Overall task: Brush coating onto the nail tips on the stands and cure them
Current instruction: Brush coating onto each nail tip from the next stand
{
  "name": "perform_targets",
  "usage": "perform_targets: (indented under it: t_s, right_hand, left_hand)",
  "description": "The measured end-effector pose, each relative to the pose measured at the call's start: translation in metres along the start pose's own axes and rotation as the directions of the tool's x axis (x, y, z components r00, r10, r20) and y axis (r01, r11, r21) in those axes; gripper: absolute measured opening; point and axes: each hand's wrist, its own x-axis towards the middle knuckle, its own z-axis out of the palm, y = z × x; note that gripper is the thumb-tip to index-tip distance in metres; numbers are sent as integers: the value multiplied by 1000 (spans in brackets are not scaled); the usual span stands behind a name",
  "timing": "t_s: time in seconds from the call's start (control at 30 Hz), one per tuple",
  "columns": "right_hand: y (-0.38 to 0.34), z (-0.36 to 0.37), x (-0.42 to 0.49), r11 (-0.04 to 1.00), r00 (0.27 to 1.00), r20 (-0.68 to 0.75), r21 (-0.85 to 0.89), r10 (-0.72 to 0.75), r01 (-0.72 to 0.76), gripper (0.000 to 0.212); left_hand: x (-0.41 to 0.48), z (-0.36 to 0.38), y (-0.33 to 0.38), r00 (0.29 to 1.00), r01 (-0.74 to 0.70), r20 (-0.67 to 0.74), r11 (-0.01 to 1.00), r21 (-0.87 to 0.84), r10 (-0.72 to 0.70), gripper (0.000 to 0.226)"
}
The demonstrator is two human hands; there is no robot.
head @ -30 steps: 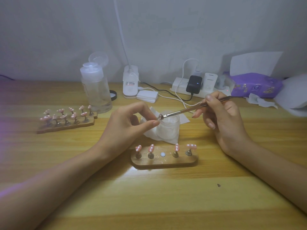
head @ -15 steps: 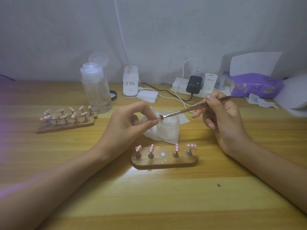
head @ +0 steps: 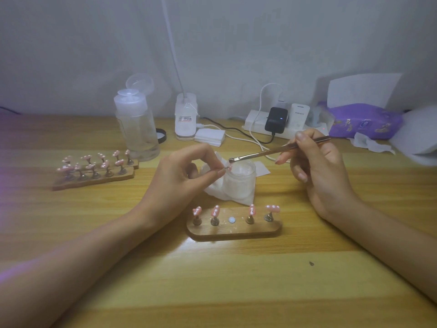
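Note:
My left hand (head: 186,176) pinches a small nail tip on its holder (head: 227,167) between thumb and forefinger, just above a frosted jar (head: 240,179). My right hand (head: 316,166) grips a thin metal-handled brush (head: 272,152), whose tip hovers right beside the pinched nail tip. In front lies a wooden stand (head: 234,229) carrying several pink dotted nail tips, with its middle magnet spot bare. Another wooden stand (head: 94,178) with several pink nail tips sits at the left.
A clear pump bottle (head: 137,129), a white lamp base (head: 185,119), a power strip with chargers (head: 279,121) and a purple wipes pack (head: 364,120) line the back of the wooden table (head: 236,280). White tissue lies under the jar.
The brush tip has lifted slightly off the pinched nail tip. Both hands stay almost in place.

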Motion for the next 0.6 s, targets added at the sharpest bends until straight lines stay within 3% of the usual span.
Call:
perform_targets:
  t_s: [0.1, 0.27, 0.4, 0.5, 0.6]
  right_hand:
    - [0, 1, -1, 1000, 999, 45, -3, -26, 26, 23]
    - [0, 0, 0, 1000, 1000, -20, -6, -5, 5, 25]
    - [-1, 2, -1, 999, 998, 43, 3, -44, 44, 23]
    - [1, 1, 0, 999, 1000, -14, -43, 9, -10, 24]
    - [-1, 1, -1, 1000, 1000, -12, 19, -15, 15, 25]
  left_hand:
    - [0, 0, 1, 1000, -7, 1, 1000, 5, 7, 14]
    - [0, 0, 1, 1000, 1, -2, 1000, -4, -1, 14]
    - [0, 0, 1, 1000, 5, -2, 1000, 0, -5, 14]
    - [0, 0, 0, 1000, 18, 0, 1000, -16, -18, 14]
    - [0, 0, 0, 1000, 21, 0, 1000, -14, -21, 15]
